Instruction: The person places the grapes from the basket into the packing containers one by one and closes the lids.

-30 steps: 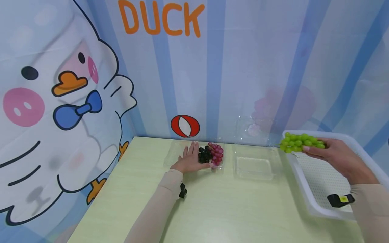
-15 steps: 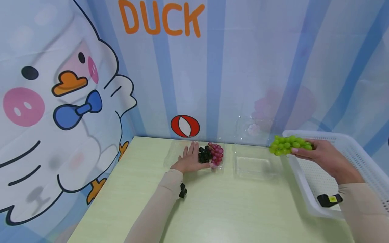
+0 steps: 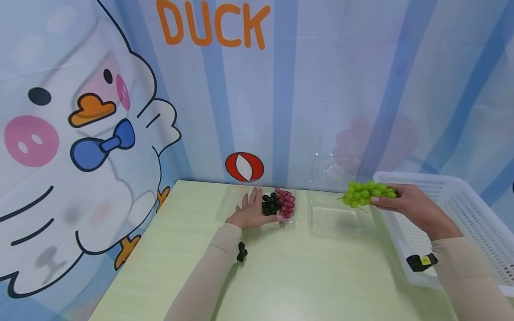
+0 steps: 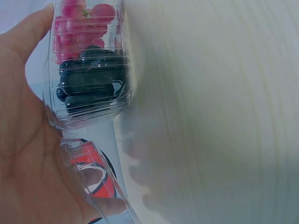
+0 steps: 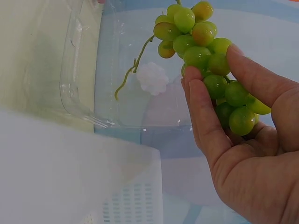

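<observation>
My right hand [image 3: 413, 207] holds a bunch of green grapes [image 3: 365, 193] between thumb and fingers, in the air over the right edge of an open clear plastic container [image 3: 333, 220]. In the right wrist view a thin stem hangs from the green grapes [image 5: 198, 56]. My left hand [image 3: 250, 211] lies with straight, spread fingers on a second open clear container [image 3: 228, 203]. Beside its thumb, that container holds dark grapes [image 3: 271, 204] and pinkish-red grapes [image 3: 286, 203]. The left wrist view shows the palm against the clear wall and the dark grapes [image 4: 93, 79] behind it.
A white perforated plastic basket [image 3: 401, 249] stands on the right, partly under my right forearm. The pale wooden table [image 3: 313, 276] ends at a printed fabric backdrop [image 3: 257, 98] with a duck on it. The right container's raised lid [image 3: 321, 171] stands before the backdrop.
My right hand has moved left with the green grapes, from over the basket's edge to over the right container. The left hand and its container have stayed in place.
</observation>
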Motion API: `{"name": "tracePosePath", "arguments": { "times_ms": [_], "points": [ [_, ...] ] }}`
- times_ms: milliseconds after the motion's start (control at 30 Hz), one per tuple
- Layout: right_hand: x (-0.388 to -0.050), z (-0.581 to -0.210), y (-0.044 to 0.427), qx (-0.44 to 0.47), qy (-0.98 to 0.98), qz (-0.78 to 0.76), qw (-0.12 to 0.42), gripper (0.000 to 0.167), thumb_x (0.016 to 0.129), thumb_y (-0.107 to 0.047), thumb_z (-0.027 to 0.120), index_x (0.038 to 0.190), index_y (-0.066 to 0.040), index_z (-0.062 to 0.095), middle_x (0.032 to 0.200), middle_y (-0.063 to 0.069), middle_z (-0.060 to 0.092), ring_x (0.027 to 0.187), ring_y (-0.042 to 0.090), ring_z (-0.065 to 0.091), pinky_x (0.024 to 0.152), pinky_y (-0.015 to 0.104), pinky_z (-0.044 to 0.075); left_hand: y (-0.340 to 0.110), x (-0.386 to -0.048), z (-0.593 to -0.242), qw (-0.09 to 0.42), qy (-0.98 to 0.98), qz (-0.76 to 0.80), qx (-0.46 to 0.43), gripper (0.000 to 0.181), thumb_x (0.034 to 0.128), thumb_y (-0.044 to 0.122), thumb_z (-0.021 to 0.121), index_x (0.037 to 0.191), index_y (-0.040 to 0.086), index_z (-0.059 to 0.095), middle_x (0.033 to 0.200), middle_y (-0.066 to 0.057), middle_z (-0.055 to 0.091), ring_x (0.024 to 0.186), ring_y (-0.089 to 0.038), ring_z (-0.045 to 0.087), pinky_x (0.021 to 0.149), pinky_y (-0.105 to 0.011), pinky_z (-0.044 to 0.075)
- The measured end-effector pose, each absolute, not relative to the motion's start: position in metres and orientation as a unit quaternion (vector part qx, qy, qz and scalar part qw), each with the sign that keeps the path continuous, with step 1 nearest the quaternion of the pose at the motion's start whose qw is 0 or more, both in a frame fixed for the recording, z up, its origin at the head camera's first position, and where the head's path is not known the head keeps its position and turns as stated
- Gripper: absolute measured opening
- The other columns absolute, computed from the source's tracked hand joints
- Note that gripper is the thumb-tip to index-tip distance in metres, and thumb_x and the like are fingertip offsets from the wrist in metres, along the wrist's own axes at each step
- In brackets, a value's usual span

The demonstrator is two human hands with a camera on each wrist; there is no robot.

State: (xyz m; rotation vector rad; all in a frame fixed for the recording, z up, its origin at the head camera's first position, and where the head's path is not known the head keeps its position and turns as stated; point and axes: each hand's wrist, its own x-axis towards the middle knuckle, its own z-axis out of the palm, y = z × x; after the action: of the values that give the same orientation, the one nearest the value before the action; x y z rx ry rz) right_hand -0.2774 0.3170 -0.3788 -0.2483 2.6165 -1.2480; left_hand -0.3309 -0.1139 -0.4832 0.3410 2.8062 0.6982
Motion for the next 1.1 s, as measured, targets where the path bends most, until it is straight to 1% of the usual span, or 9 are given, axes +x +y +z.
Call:
{"name": "tracePosePath", "arguments": {
  "times_ms": [100, 200, 333, 433, 567, 667, 900, 1033, 1100],
  "points": [
    [-0.279, -0.381, 0.312, -0.084, 0.898, -0.417, 0.113, 0.082, 0.097, -0.050, 0.064, 0.151, 0.006, 0.039, 0.141, 0.027, 0.054, 0.130, 0.044, 0.053, 0.105, 0.060, 0.045, -0.114, -0.331, -0.483, 0.112, 0.957, 0.239, 0.118, 0.120, 0.0847, 0.076, 0.059, 0.164, 0.013, -0.004, 0.172, -0.005, -0.009, 0.156, -0.040, -0.006, 0.118, -0.072, 0.009],
    [-0.281, -0.382, 0.309, -0.084, 0.902, -0.408, 0.117, 0.088, 0.097, -0.051, 0.064, 0.153, 0.009, 0.033, 0.145, 0.030, 0.048, 0.132, 0.047, 0.049, 0.104, 0.061, 0.045, -0.114, -0.331, -0.483, 0.113, 0.957, 0.239, 0.118, 0.120, 0.0848, 0.076, 0.059, 0.164, 0.012, -0.004, 0.172, -0.005, -0.009, 0.156, -0.040, -0.006, 0.118, -0.072, 0.009],
    [-0.284, -0.383, 0.304, -0.083, 0.901, -0.405, 0.133, 0.097, 0.096, -0.054, 0.064, 0.156, 0.011, 0.024, 0.151, 0.034, 0.039, 0.139, 0.053, 0.038, 0.107, 0.064, 0.041, -0.114, -0.331, -0.483, 0.114, 0.958, 0.235, 0.118, 0.120, 0.0848, 0.077, 0.058, 0.164, 0.013, -0.006, 0.172, -0.005, -0.011, 0.156, -0.040, -0.007, 0.118, -0.072, 0.009],
    [-0.283, -0.384, 0.299, -0.084, 0.898, -0.409, 0.137, 0.096, 0.096, -0.054, 0.064, 0.156, 0.011, 0.025, 0.152, 0.033, 0.039, 0.140, 0.053, 0.037, 0.107, 0.065, 0.041, -0.114, -0.332, -0.484, 0.112, 0.959, 0.234, 0.117, 0.120, 0.0846, 0.077, 0.058, 0.164, 0.013, -0.005, 0.172, -0.005, -0.010, 0.156, -0.040, -0.007, 0.118, -0.072, 0.009],
    [-0.283, -0.386, 0.294, -0.091, 0.896, -0.414, 0.132, 0.088, 0.096, -0.052, 0.065, 0.153, 0.008, 0.034, 0.147, 0.029, 0.048, 0.135, 0.048, 0.046, 0.105, 0.061, 0.045, -0.114, -0.332, -0.485, 0.112, 0.958, 0.235, 0.116, 0.121, 0.0842, 0.077, 0.058, 0.164, 0.014, -0.005, 0.172, -0.005, -0.010, 0.156, -0.039, -0.007, 0.118, -0.072, 0.009],
    [-0.284, -0.387, 0.291, -0.093, 0.894, -0.418, 0.134, 0.084, 0.097, -0.050, 0.066, 0.152, 0.006, 0.037, 0.143, 0.027, 0.052, 0.133, 0.045, 0.050, 0.105, 0.059, 0.045, -0.114, -0.333, -0.485, 0.112, 0.958, 0.235, 0.116, 0.121, 0.0839, 0.078, 0.058, 0.164, 0.014, -0.005, 0.172, -0.004, -0.010, 0.156, -0.039, -0.007, 0.117, -0.072, 0.009],
    [-0.286, -0.389, 0.286, -0.086, 0.888, -0.427, 0.148, 0.094, 0.096, -0.052, 0.066, 0.156, 0.008, 0.026, 0.149, 0.029, 0.046, 0.137, 0.047, 0.046, 0.108, 0.062, 0.041, -0.115, -0.333, -0.487, 0.110, 0.958, 0.238, 0.119, 0.121, 0.0837, 0.078, 0.058, 0.164, 0.014, -0.005, 0.172, -0.004, -0.011, 0.156, -0.039, -0.007, 0.117, -0.073, 0.009],
    [-0.287, -0.392, 0.282, -0.089, 0.884, -0.435, 0.149, 0.091, 0.097, -0.049, 0.066, 0.156, 0.010, 0.027, 0.150, 0.030, 0.045, 0.137, 0.048, 0.045, 0.109, 0.063, 0.040, -0.115, -0.333, -0.487, 0.110, 0.959, 0.235, 0.118, 0.121, 0.0836, 0.079, 0.058, 0.164, 0.014, -0.005, 0.172, -0.004, -0.011, 0.156, -0.039, -0.007, 0.117, -0.073, 0.009],
    [-0.286, -0.394, 0.280, -0.091, 0.880, -0.442, 0.148, 0.087, 0.098, -0.047, 0.066, 0.155, 0.009, 0.030, 0.148, 0.028, 0.049, 0.136, 0.046, 0.047, 0.109, 0.062, 0.041, -0.115, -0.333, -0.486, 0.109, 0.959, 0.234, 0.118, 0.121, 0.0836, 0.079, 0.058, 0.164, 0.014, -0.005, 0.172, -0.004, -0.011, 0.156, -0.039, -0.007, 0.117, -0.073, 0.009]
  ]
}}
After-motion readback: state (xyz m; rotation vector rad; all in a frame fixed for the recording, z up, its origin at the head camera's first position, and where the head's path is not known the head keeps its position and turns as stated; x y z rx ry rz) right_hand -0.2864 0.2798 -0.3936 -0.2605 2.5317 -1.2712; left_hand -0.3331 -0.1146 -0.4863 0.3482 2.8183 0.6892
